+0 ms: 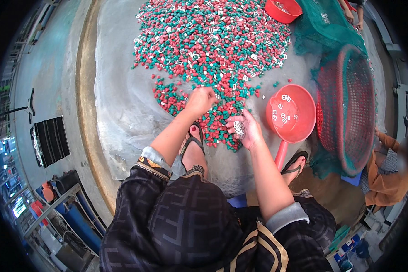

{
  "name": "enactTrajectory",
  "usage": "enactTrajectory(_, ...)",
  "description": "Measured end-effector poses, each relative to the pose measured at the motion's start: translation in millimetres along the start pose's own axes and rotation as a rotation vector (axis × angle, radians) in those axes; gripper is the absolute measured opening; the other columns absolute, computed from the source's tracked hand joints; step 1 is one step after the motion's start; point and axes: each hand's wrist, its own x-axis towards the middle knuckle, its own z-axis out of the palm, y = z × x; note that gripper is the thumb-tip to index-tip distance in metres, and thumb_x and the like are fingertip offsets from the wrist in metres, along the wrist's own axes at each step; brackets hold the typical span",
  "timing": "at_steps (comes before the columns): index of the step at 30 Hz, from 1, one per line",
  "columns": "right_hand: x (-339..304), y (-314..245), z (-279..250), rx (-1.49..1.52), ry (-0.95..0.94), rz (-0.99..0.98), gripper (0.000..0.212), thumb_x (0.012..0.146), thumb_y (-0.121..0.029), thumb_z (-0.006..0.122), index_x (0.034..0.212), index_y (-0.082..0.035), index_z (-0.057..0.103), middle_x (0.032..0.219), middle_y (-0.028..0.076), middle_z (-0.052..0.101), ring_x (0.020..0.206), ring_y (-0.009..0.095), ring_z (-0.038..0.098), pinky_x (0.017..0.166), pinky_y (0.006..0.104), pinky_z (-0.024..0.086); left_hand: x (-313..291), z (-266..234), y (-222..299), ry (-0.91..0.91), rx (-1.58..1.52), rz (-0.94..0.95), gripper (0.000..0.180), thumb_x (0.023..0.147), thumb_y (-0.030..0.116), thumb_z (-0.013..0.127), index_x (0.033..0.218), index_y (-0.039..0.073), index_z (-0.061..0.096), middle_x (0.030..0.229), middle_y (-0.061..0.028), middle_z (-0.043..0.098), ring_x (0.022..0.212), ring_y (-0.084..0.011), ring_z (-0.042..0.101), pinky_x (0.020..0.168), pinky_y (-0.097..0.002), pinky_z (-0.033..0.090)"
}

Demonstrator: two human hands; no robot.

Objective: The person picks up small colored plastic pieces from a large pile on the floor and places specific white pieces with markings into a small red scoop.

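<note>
Grip, bare right hand (pixel 250 132): palm turned up, fingers loosely curled about a small jumbled clutch of white flat plastic-looking frame pieces (pixel 239 129); nothing pressed hard by the look of it

Grip, bare left hand (pixel 200 100): knuckles up, thumb and fingertips drawn in close together, far and left of the right hand, over the near part of a heap of small red and green chunky pieces (pixel 204 54). A pale bit shows by the fingertips; cannot tell whether it is pinched or lies beyond

Handling, judged: frame pieces light, fairly stiff, smooth enough to slide over one another. Thin bars look the weak spot, though material uncertain. Best hold: thumb and forefinger across one outer bar; a loose cup for several at once

Whereabouts: a handful in the right palm, more strewn through the heap on the pale grey plastic sheet (pixel 122 86), several in the bowl of the red plastic ladle (pixel 304 106) just right of the right hand

Pointing: frames slightly oblong, open middles. In the palm they overlap at mixed angles, no shared axis. In the ladle they lie scattered; leftmost seems to run near to far. Ladle's own long axis slants, handle near and a little left, bowl far
</note>
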Motion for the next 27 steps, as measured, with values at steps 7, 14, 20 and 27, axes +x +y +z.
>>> enactTrajectory(7,-8.6,-6.2,-3.4,0.094,-0.110,-0.054,0.042,0.089,-0.028,0.034,0.112,0.003,0.050,0.096,0.014,0.062,0.075,0.020,0.062,0.048,0.0230,0.041,-7.2,6.7,-2.5,0.177,0.287,0.183,0.016,0.068,0.008,0.066,0.084,0.007,0.062,0.084,-0.0100,0.057,0.080,-0.0284,0.059,0.069,-0.0381,0.048)
enactTrajectory(14,-19.0,-10.2,5.5,-0.055,-0.149,-0.066,0.030,0.084,-0.013,0.055,0.111,-0.001,0.053,0.097,0.010,0.062,0.078,0.015,0.061,0.052,0.0196,0.040,-10.3,4.2,-6.9,-0.095,-0.835,-0.032,0.011,0.073,0.003,0.062,0.081,0.003,0.056,0.083,-0.0053,0.059,0.075,-0.0164,0.059,0.060,-0.0292,0.046)
enactTrajectory(20,-11.7,-8.9,1.3,-0.365,-0.035,-0.030,0.022,0.081,-0.023,0.063,0.094,-0.005,0.060,0.076,0.002,0.061,0.060,0.006,0.055,0.046,0.0162,0.035,-31.0,-5.2,32.8,-0.392,-0.829,-0.074,0.012,0.080,0.011,0.063,0.087,0.004,0.058,0.079,-0.0011,0.059,0.070,-0.0072,0.055,0.059,-0.0227,0.043)
enactTrajectory(27,-19.8,-19.2,17.5,-0.473,0.097,-0.075,0.030,0.082,-0.034,0.061,0.087,-0.005,0.061,0.067,0.000,0.058,0.052,0.005,0.051,0.041,0.0167,0.031,-22.0,-25.6,3.9,-0.288,-1.280,-0.114,0.004,0.081,0.007,0.058,0.082,0.005,0.055,0.091,-0.0074,0.060,0.078,-0.0152,0.060,0.064,-0.0270,0.049)
